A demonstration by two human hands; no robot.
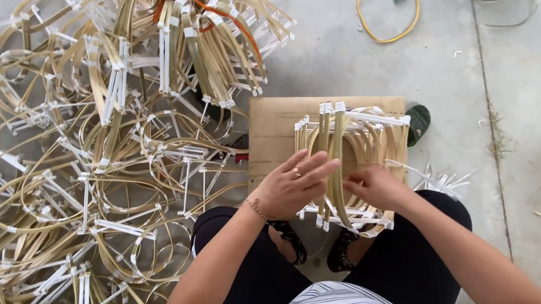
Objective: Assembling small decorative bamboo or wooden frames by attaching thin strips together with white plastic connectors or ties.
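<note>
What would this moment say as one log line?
left hand: on bamboo strip bundle | right hand: gripping bundle | under: cardboard sheet

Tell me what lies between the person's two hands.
Head view: upright bent bamboo strips of the bundle stand between left hand and right hand.

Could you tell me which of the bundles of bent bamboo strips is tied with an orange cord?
The upright bundle at the top centre; orange cord loops over it, unlike the others.
</note>
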